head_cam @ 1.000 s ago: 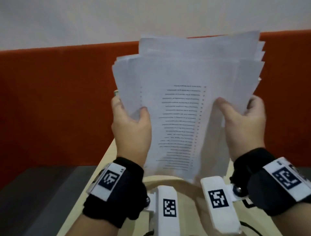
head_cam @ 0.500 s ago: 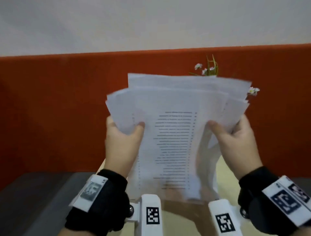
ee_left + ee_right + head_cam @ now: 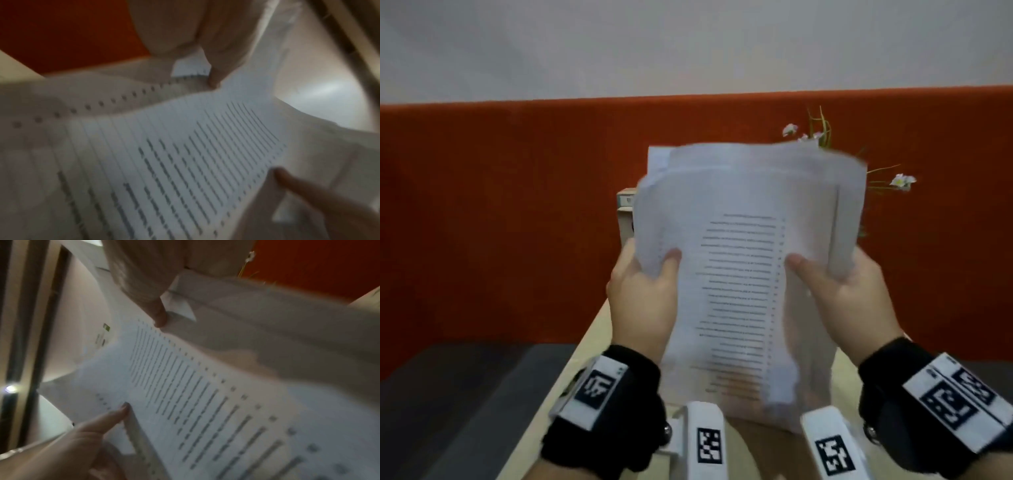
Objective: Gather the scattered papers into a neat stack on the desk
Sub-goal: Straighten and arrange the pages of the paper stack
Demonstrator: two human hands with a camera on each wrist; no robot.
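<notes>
Papers point(image 3: 743, 281) stand nearly upright between your two hands, held up over the pale desk point(image 3: 585, 346) in front of the orange partition point(image 3: 500, 212). Your left hand point(image 3: 643, 301) grips the left edge of the bundle, thumb pressed on the front sheet and fingers behind. Your right hand point(image 3: 849, 301) grips the right edge the same way, its thumb lying across the printed face. The front sheet carries rows of printed lines that read upside down from your head view. The top edges of the sheets are not level: several back sheets stick up and out to the left and right of the front one. The lower edge of the bundle hangs just above the white marker blocks on your wrists; whether it touches the desk you cannot tell, as the motion blur hides it.

Your left wrist view shows the printed sheet bowed between a thumb point(image 3: 292, 181) near the lens and the other hand's finger farther off, all of it blurred. Behind the papers, a few small white flowers point(image 3: 900, 180) on thin green stems poke out at the right, and a pale box point(image 3: 625, 219) shows at the left edge.
</notes>
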